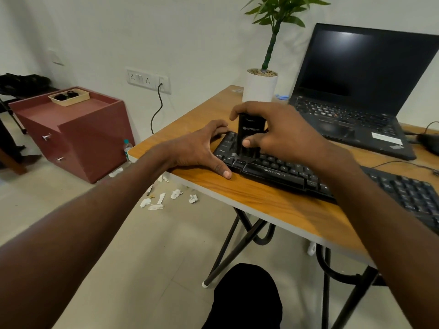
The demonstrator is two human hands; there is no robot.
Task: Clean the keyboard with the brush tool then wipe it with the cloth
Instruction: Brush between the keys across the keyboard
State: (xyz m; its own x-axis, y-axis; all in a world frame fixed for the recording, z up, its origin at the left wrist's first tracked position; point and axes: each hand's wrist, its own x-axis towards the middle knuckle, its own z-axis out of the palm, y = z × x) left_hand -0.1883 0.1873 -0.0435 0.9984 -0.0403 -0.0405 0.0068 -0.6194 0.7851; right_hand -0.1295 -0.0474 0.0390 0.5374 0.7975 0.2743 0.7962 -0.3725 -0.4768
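Observation:
A black keyboard lies along the front of the wooden table. My right hand grips a black brush tool upright, its lower end down on the keys near the keyboard's left end. My left hand rests on the keyboard's left edge with fingers spread, the thumb on the table in front. No cloth shows in this view.
An open black laptop sits at the back right, a white potted plant behind the hands. A mouse with its cable lies far right. On the floor left stand a maroon drawer cabinet, a bottle and crumpled tissues.

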